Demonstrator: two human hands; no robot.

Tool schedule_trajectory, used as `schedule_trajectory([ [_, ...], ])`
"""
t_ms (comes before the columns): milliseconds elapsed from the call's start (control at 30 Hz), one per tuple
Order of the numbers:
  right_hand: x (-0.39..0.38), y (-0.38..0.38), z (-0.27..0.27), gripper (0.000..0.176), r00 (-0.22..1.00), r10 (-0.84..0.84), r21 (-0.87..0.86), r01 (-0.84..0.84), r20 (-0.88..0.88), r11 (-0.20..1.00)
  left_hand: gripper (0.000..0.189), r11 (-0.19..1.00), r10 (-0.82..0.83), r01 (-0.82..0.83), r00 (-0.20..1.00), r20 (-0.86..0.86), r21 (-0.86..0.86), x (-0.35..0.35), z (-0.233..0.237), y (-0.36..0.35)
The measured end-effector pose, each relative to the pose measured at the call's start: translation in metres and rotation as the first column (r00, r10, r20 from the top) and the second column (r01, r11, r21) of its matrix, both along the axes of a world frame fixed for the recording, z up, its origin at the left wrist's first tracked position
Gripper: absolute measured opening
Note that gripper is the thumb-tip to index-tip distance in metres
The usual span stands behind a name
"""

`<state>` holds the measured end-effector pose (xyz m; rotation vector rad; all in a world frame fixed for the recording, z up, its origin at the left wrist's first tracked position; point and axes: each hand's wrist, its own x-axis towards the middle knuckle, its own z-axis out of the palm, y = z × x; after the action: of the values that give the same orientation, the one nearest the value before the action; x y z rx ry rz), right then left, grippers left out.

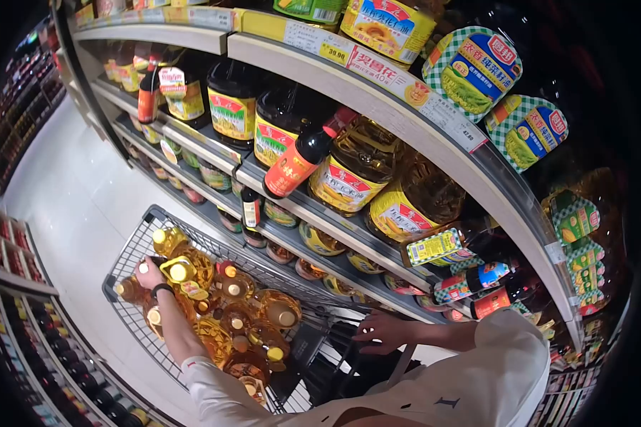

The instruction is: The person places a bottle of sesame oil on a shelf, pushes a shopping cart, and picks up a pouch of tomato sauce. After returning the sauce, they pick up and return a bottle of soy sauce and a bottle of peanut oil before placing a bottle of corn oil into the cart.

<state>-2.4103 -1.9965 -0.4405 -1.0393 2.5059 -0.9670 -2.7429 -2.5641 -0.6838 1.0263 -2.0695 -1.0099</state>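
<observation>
My left hand (149, 273) reaches into the far end of the shopping cart (147, 341), its fingers closed around the neck of a cooking oil bottle (128, 289). A light cap shows by the fingers, and part of that bottle is hidden. Right beside it lies a larger oil bottle (181, 271) with a yellow cap. Several more bottles of golden oil, with red, yellow and pale caps, crowd the cart basket. Over the cart's handle end is my right hand (386, 331), fingers apart and slightly bent, with no object visible in it.
A long shelf (377, 75) of oil jugs runs along the right side of the cart. Dark sauce bottles with red labels, such as this one (299, 162), jut out from its edge. Another shelf of bottles (57, 356) stands at left, across the pale floor (85, 206).
</observation>
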Motion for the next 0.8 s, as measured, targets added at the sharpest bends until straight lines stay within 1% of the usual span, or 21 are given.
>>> schedule_trajectory([
  [33, -0.002, -0.004, -0.001, 0.031, 1.0, 0.003, 0.003, -0.003, 0.013, 1.0, 0.04, 1.0, 0.006, -0.007, 0.998, -0.06, -0.03, -0.008, -0.012, -0.009],
  [67, -0.005, -0.007, 0.0, 0.032, 1.0, -0.005, 0.002, 0.005, 0.004, 1.0, 0.034, 0.999, 0.032, -0.029, 0.993, -0.117, 0.021, -0.007, -0.003, -0.003],
  [100, -0.007, -0.008, -0.002, 0.032, 1.0, -0.01, -0.006, 0.01, -0.015, 1.0, 0.03, 0.999, 0.012, -0.006, 0.987, -0.159, 0.038, -0.005, 0.007, 0.001],
  [133, -0.008, -0.008, -0.005, 0.032, 1.0, 0.002, 0.021, -0.001, -0.01, 1.0, 0.029, 0.998, 0.043, -0.034, 0.984, -0.175, 0.053, -0.007, 0.01, 0.003],
  [167, -0.012, -0.008, -0.009, 0.032, 1.0, 0.017, 0.048, -0.017, -0.012, 0.999, 0.031, 0.999, 0.016, -0.009, 0.985, -0.17, 0.042, -0.007, 0.011, 0.002],
  [200, -0.012, -0.009, -0.013, 0.033, 0.999, 0.007, 0.039, -0.005, -0.031, 0.999, 0.034, 0.997, 0.072, -0.074, 0.996, -0.061, -0.023, -0.01, 0.014, 0.001],
  [233, -0.013, -0.009, -0.016, 0.033, 0.999, 0.008, 0.036, -0.006, -0.045, 0.999, 0.036, 0.995, 0.091, -0.094, 0.993, -0.071, -0.038, -0.014, 0.01, -0.001],
  [300, -0.017, -0.01, -0.014, 0.034, 0.999, 0.008, 0.023, -0.008, -0.038, 1.0, 0.03, 0.992, 0.116, -0.12, 0.991, -0.073, -0.039, -0.019, 0.02, -0.001],
  [367, -0.018, -0.011, -0.015, 0.032, 1.0, 0.0, 0.002, 0.0, -0.03, 1.0, 0.029, 0.989, 0.128, -0.131, 0.991, -0.044, -0.066, -0.029, 0.028, -0.009],
  [400, -0.02, -0.012, -0.016, 0.033, 0.999, 0.002, 0.002, -0.002, -0.035, 1.0, 0.03, 0.993, 0.078, -0.083, 0.995, -0.067, -0.081, -0.027, 0.042, -0.009],
  [433, -0.019, -0.011, -0.015, 0.033, 0.999, 0.004, 0.004, -0.003, -0.034, 1.0, 0.031, 0.994, -0.013, -0.004, 0.989, -0.149, -0.112, -0.023, 0.058, -0.011],
  [500, -0.018, -0.012, -0.012, 0.032, 1.0, 0.001, 0.01, 0.0, -0.028, 1.0, 0.032, 0.996, -0.066, 0.056, 0.988, -0.141, -0.075, -0.017, 0.086, -0.023],
  [533, -0.02, -0.012, -0.011, 0.031, 0.999, -0.01, 0.019, 0.01, -0.036, 1.0, 0.029, 0.991, -0.123, 0.114, 0.982, -0.144, -0.066, -0.013, 0.103, -0.029],
  [567, -0.019, -0.011, -0.011, 0.031, 0.999, 0.01, 0.002, -0.01, -0.036, 1.0, 0.026, 0.989, -0.149, 0.141, 0.958, -0.245, -0.05, -0.007, 0.133, -0.025],
  [600, -0.018, -0.011, -0.013, 0.031, 0.999, -0.014, 0.016, 0.014, -0.034, 1.0, 0.025, 0.98, -0.196, 0.182, 0.953, -0.23, -0.081, 0.002, 0.165, -0.021],
  [633, -0.016, -0.011, -0.014, 0.03, 0.999, -0.039, 0.029, 0.039, -0.033, 0.999, 0.023, 0.968, -0.243, 0.223, 0.946, -0.213, -0.113, 0.015, 0.206, -0.013],
  [667, -0.016, -0.013, -0.012, 0.03, 0.996, -0.054, 0.029, 0.056, -0.066, 0.998, 0.021, 0.944, -0.315, 0.277, 0.917, -0.245, -0.176, 0.026, 0.243, -0.009],
  [700, -0.015, -0.011, -0.012, 0.037, 0.998, -0.019, 0.126, 0.025, -0.053, 0.992, 0.02, 0.915, -0.385, 0.327, 0.882, -0.271, -0.236, 0.037, 0.275, -0.003],
  [733, -0.015, -0.011, -0.011, 0.046, 0.999, -0.012, 0.168, 0.018, -0.033, 0.986, 0.017, 0.906, -0.423, 0.383, 0.844, -0.33, -0.181, 0.048, 0.305, 0.001],
  [767, -0.016, -0.013, -0.005, 0.057, 1.0, -0.006, 0.21, 0.008, -0.012, 0.978, 0.016, 0.877, -0.478, 0.431, 0.826, -0.299, -0.212, 0.067, 0.353, 0.018],
  [800, -0.02, -0.017, 0.006, 0.07, 1.0, -0.004, 0.167, 0.004, -0.002, 0.986, 0.016, 0.837, -0.546, 0.497, 0.786, -0.291, -0.228, 0.087, 0.398, 0.035],
])
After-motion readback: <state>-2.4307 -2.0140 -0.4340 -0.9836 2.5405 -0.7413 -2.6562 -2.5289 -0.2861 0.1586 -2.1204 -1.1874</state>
